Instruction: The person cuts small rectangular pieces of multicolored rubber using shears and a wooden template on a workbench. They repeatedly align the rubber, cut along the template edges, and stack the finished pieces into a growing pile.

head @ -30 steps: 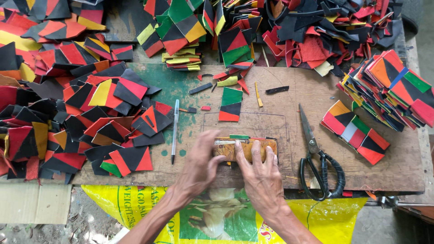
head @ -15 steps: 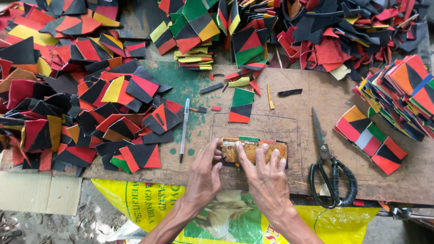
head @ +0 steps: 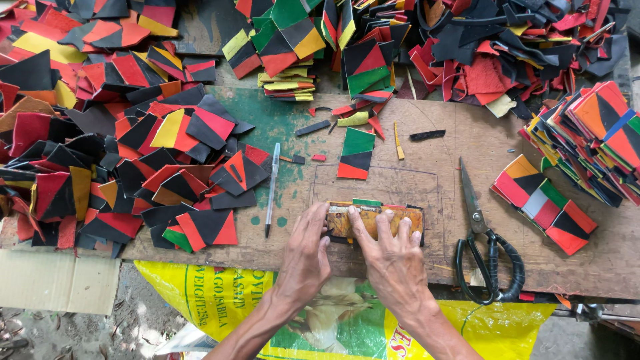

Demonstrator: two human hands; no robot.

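Near the front edge of the wooden board, my left hand and my right hand press down side by side on a worn yellowish-brown rectangular block. The block lies flat over a patchwork piece whose green and red edges peek out behind it. My left fingers rest on the block's left end; my right fingers spread across its middle. A pen lies just left of my left hand, and black-handled scissors lie to the right of my right hand.
Heaps of red, black, yellow and green patches cover the left and back. Stacked sewn patches sit at the right. A single green-black-red piece lies behind the block. A yellow sack hangs below the board's front edge.
The view has drifted slightly, shifting everything rightward and downward in the frame. Both hands stay pressed on the block, with the fingers adjusted only a little.
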